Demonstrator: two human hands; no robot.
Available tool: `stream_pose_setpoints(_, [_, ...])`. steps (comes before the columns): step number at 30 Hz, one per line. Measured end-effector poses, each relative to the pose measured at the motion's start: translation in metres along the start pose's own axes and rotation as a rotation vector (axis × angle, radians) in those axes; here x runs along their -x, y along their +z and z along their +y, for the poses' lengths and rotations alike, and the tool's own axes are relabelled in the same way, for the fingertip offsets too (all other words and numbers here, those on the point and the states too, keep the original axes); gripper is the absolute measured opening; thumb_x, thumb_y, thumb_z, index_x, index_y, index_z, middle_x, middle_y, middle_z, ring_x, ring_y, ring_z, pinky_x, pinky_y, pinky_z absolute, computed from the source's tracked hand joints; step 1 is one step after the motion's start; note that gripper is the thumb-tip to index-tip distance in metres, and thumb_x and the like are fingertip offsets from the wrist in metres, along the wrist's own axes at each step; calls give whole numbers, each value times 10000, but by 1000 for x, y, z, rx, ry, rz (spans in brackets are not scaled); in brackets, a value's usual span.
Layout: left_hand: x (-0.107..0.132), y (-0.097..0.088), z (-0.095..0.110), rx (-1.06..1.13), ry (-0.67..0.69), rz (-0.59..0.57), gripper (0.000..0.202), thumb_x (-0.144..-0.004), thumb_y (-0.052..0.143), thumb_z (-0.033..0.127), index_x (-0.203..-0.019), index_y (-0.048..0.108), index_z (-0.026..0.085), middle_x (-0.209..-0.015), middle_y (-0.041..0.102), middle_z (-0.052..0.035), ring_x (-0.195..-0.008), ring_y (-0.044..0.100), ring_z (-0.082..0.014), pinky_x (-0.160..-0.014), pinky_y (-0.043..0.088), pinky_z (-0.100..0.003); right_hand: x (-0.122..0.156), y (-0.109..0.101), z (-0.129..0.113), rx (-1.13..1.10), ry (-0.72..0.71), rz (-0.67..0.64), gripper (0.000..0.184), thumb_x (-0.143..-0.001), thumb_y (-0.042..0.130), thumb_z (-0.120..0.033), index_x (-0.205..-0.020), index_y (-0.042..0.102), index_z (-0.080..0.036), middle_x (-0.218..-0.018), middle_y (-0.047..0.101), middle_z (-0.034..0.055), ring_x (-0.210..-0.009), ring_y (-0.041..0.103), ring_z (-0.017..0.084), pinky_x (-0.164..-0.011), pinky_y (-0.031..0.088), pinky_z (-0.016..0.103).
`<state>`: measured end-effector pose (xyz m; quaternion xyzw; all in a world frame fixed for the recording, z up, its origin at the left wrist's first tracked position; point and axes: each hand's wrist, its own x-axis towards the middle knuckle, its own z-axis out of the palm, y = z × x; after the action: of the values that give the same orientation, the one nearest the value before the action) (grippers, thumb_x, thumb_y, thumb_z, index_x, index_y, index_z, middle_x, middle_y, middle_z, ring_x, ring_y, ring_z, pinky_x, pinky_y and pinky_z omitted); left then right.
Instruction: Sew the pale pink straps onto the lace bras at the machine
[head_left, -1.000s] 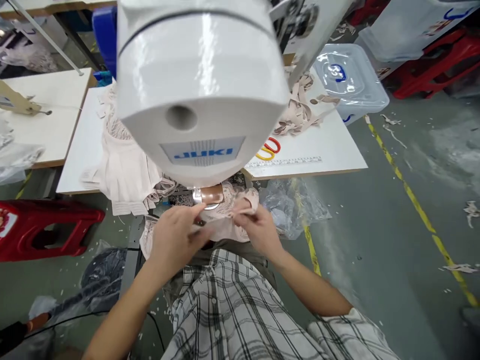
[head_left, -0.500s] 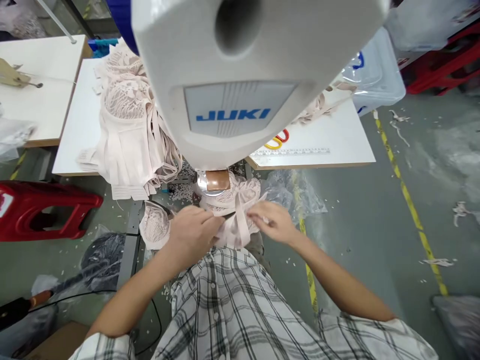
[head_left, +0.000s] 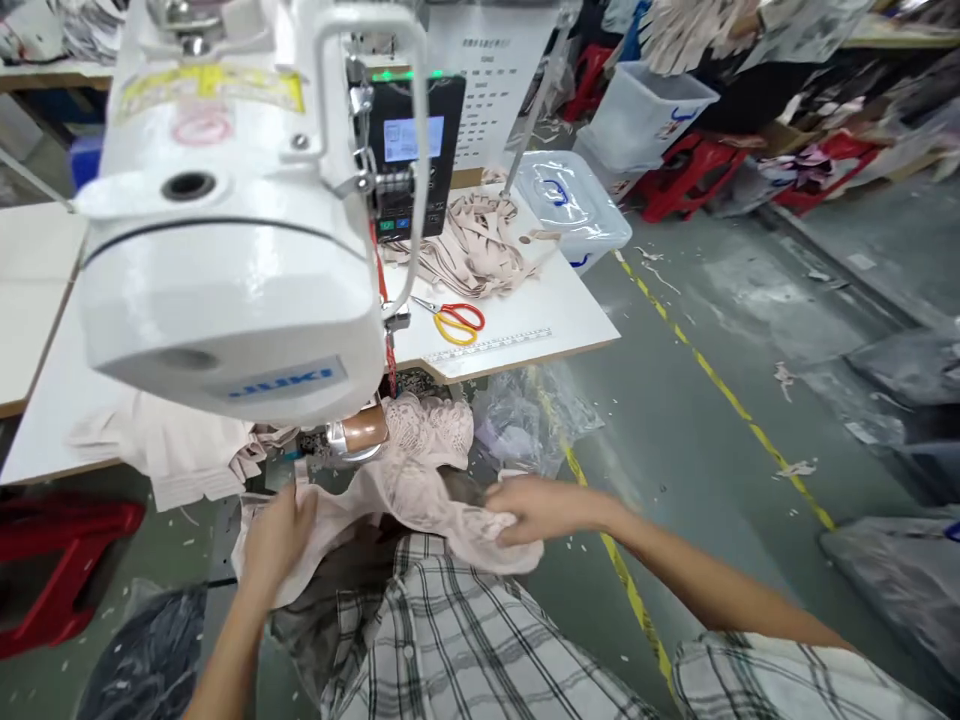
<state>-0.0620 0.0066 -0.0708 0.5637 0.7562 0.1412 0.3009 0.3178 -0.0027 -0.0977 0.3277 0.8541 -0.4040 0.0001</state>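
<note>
Both hands have drawn well apart since the earlier frame, and the lace garment (head_left: pixel 409 490) is now spread between them; the view has swung so that more of the far right shows. Nearest, in front of the plaid shirt (head_left: pixel 450 640), the left hand (head_left: pixel 279 535) is closed on one end of the garment, fingers curled in. On the right, the right hand (head_left: pixel 529 508) pinches the other end, thumb below and fingers folded over the cloth; blur hides its exact grip.

Just beyond, pale lace lies close against the copper-coloured plate (head_left: pixel 365 428) under the sewing machine (head_left: pixel 232 300). Pulling the hands wider could snag the lace there or overstretch it, as the cloth looks thin. To the left, a garment pile (head_left: pixel 172 440) overhangs the table edge; a trailing strap catching on it might drag pieces down.

Farther right, scissors (head_left: pixel 459 322) lie beside a printed ruler (head_left: pixel 495 345), with a heap of pale strips (head_left: pixel 480 245) and a lidded box (head_left: pixel 577 205) beyond.
</note>
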Motion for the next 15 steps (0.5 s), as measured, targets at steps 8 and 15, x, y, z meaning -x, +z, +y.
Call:
stream_pose_setpoints(8, [55,66,85,225,475,-833,284,-842,618,444,-798,596,164,-728,551,-4,-686,504,-153,-661,418,-254,-61,-83,-35,-48,-96,109,313,-844,661,-513,-940,716,-220,-847,687,-3,-736,588,136,-681,430,237])
stream_pose_setpoints(15, [50,56,74,631,220,-946,382,-797,709,504,-909,590,159,-814,501,10,-765,453,-131,-706,366,-235,-86,-252,93,277,628,1126,393,-886,551,-407,-1051,668,-71,-1121,616,237,-1081,526,349,-947,394,485])
